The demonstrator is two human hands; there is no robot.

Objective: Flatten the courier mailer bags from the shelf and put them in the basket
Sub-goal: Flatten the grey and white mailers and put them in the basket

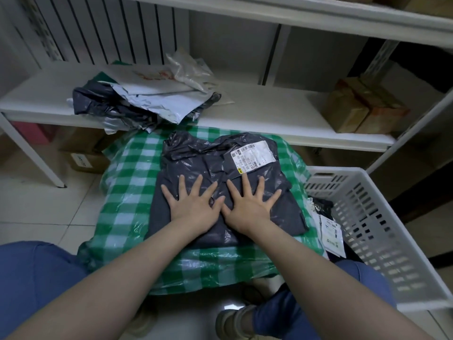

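Checked green tabletop [127,192] carries dark mailer bag [196,163] — left hand [193,204] & right hand [247,207] spread flat, pressing — slick plastic may slide, re-crease.

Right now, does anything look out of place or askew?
The heap of crumpled grey and white plastic mailer bags overhangs the front edge of the white shelf and could slip. The dark grey plastic mailer being pressed is wrinkled at its far end.

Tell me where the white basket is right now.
In the head view the white basket stands at the right, beside the green checked cover and in front of the shelf, with labelled bags lying inside.
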